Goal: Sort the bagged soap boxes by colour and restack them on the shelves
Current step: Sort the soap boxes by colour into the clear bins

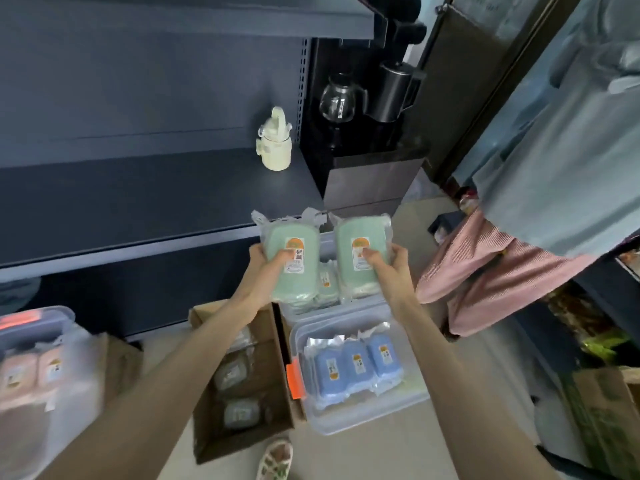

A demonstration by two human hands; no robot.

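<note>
On the far left there is a clear bin (38,327) with pink soap boxes (31,370) in it, but it looks blurry. Above it runs a dark shelf (138,209). A cream water bottle (274,147) stands upright near the shelf's right end.

Down on the floor is a cardboard box (266,327) with grey soap boxes (240,412) inside. Our left arm passes over it.

Our left hand (268,268) holds one green bagged soap box (277,237). The fingers are wrapped round its near end and the thumb is on the label. Just beside it, our right hand (391,268) holds a second green soap box (346,271) the same way. Both boxes are up in the air, in front of the shelf's edge, with a small gap between them.

Right under them is a clear tub (367,304) with more green boxes (325,284). Nearer to us is another clear tub (363,417) with three blue soap boxes (356,365) standing in a row.

Past the shelf's end are a glass pot (337,98) and a black kettle (394,91). On the right stands a person (519,271) in a grey top and pink trousers, close to the tubs.
</note>
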